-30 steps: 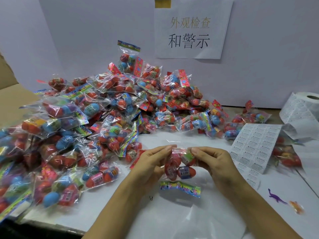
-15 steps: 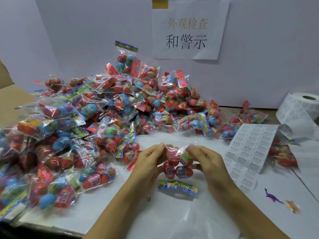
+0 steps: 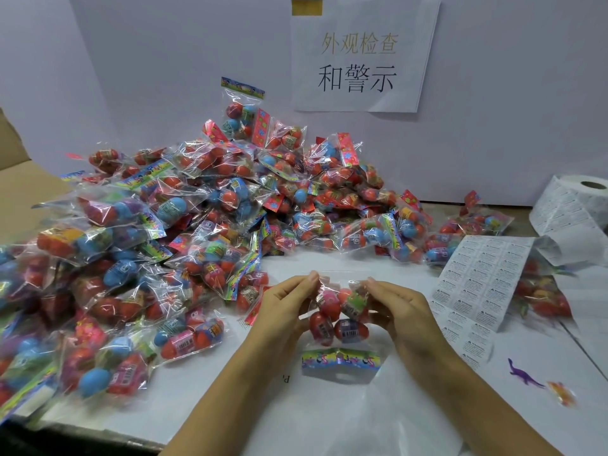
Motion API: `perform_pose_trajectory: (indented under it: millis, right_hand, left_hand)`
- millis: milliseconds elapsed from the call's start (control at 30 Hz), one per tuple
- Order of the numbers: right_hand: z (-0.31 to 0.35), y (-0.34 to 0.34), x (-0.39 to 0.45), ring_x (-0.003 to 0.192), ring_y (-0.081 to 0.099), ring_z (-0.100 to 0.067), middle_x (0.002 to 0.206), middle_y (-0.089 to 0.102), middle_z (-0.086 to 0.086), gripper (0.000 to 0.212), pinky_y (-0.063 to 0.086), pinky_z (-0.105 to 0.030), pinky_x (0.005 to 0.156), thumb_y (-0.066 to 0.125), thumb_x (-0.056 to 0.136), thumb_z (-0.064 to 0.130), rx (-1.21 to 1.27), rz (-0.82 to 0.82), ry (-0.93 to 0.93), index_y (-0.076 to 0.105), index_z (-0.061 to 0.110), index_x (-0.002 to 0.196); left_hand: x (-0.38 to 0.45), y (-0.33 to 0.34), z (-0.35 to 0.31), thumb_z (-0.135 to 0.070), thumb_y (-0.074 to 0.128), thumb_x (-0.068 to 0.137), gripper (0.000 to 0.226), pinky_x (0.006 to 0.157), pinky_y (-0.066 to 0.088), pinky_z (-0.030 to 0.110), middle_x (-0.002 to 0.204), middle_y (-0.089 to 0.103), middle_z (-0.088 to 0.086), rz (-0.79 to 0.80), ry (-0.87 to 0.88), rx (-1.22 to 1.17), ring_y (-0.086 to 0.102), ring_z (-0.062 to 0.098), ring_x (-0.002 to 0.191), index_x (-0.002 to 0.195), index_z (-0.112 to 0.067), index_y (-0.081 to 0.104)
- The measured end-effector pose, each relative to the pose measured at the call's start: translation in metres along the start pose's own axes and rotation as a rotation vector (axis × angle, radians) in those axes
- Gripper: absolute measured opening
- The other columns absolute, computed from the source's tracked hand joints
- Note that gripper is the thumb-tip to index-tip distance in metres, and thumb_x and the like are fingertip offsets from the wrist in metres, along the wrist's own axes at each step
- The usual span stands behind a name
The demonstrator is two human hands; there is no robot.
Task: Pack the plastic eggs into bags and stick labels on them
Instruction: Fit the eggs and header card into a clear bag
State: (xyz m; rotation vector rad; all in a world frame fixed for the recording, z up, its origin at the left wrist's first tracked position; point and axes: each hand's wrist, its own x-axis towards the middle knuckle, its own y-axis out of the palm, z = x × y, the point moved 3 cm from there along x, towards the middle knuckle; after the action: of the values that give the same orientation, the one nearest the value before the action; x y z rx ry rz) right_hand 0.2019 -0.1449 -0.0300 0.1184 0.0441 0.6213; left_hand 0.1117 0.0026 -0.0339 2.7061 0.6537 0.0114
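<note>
Little has shifted: the bag of eggs point(image 3: 340, 311) stays pinched at its far corners by left hand point(image 3: 285, 309) and right hand point(image 3: 399, 311), above the near counter point(image 3: 210, 390). Label sheet point(image 3: 477, 284) waits right; labelling looks next.

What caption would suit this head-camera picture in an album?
Left hand and right hand pinch a bag of plastic eggs beside label sheets.

My left hand point(image 3: 283, 311) bare, my right hand point(image 3: 399, 312) bare, both forearms uncovered, short unpainted nails, no sleeves in view
</note>
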Motion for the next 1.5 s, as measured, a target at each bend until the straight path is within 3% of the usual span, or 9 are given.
perform_pose_trajectory:
  millis: [200,433,533,633,767,900,1033,1300,1500]
  right_hand:
    - [0.0,0.001,-0.001,0.082,0.076,-0.019,0.094,0.078,-0.01,0.024,0.058,-0.023,0.066,0.059,0.096,0.028,0.026,-0.036,0.023,0.083,0.024,0.093]
    - [-0.003,-0.004,0.001,0.083,0.076,-0.018,0.095,0.078,-0.006,0.022,0.059,-0.024,0.065,0.064,0.092,0.034,0.014,-0.038,0.021,0.083,0.022,0.093]
    - [-0.007,-0.005,0.003,0.098,0.075,-0.02,0.106,0.077,-0.004,0.043,0.062,-0.038,0.082,0.08,0.078,0.047,-0.058,0.014,0.01,0.077,0.02,0.112]
    - [-0.011,-0.004,0.004,0.098,0.074,-0.024,0.106,0.076,-0.006,0.053,0.061,-0.046,0.087,0.091,0.068,0.04,-0.147,0.079,0.016,0.073,0.023,0.115]
    - [-0.012,-0.006,0.006,0.087,0.075,-0.025,0.098,0.078,-0.01,0.059,0.062,-0.035,0.069,0.086,0.063,0.027,-0.072,0.035,-0.009,0.067,0.018,0.118]
    - [-0.011,-0.014,0.01,0.071,0.071,-0.011,0.093,0.079,-0.002,0.044,0.052,-0.02,0.055,0.08,0.076,0.014,0.034,-0.034,0.011,0.066,0.018,0.117]
    - [-0.012,-0.021,0.013,0.082,0.071,-0.02,0.098,0.078,-0.007,0.049,0.054,-0.031,0.07,0.08,0.076,0.01,0.09,-0.107,-0.014,0.065,0.015,0.122]
    - [-0.007,-0.016,0.012,0.087,0.073,-0.019,0.104,0.077,-0.008,0.066,0.057,-0.027,0.067,0.082,0.064,0.032,0.195,-0.117,-0.005,0.062,0.01,0.124]
    - [-0.009,-0.008,0.005,0.075,0.069,-0.02,0.085,0.074,-0.008,0.031,0.058,-0.03,0.06,0.077,0.069,0.04,0.041,0.011,0.044,0.081,0.017,0.091]
  left_hand:
    - [0.003,-0.006,0.002,-0.034,0.083,0.081,0.034,0.072,0.06,0.028,0.106,0.078,0.009,-0.032,0.004,0.005,0.075,0.019,0.094,0.109,-0.017,0.074]
    - [0.006,-0.006,0.005,-0.029,0.09,0.064,0.024,0.068,0.058,0.027,0.093,0.074,0.008,-0.01,0.016,0.01,0.074,0.017,0.085,0.083,-0.02,0.079]
    - [0.007,-0.008,0.003,-0.012,0.084,0.071,0.019,0.061,0.057,0.029,0.091,0.07,0.01,-0.068,0.02,-0.13,0.072,0.017,0.077,0.088,-0.015,0.074]
    - [0.008,-0.011,0.001,-0.001,0.082,0.069,0.042,0.059,0.058,0.03,0.092,0.07,0.012,-0.085,0.026,-0.259,0.071,0.02,0.075,0.107,-0.012,0.066]
    - [0.007,-0.011,-0.001,-0.007,0.075,0.061,0.065,0.067,0.06,0.031,0.1,0.071,0.017,-0.013,0.011,-0.262,0.069,0.025,0.087,0.125,-0.013,0.064]
    - [0.006,-0.007,0.001,-0.02,0.077,0.059,0.056,0.07,0.062,0.037,0.105,0.074,0.014,0.042,-0.038,-0.236,0.072,0.024,0.093,0.113,-0.007,0.073]
    - [0.002,-0.002,0.006,-0.025,0.082,0.076,0.029,0.071,0.061,0.049,0.09,0.072,0.015,0.117,-0.033,-0.015,0.073,0.035,0.082,0.098,-0.008,0.076]
    - [0.003,-0.003,0.005,-0.002,0.086,0.07,0.023,0.065,0.061,0.036,0.084,0.071,0.013,0.066,0.004,-0.058,0.073,0.026,0.07,0.087,-0.008,0.073]
    - [0.001,0.0,0.008,-0.019,0.084,0.076,0.04,0.07,0.063,0.044,0.102,0.075,0.016,0.112,-0.097,-0.041,0.073,0.035,0.084,0.112,-0.011,0.07]
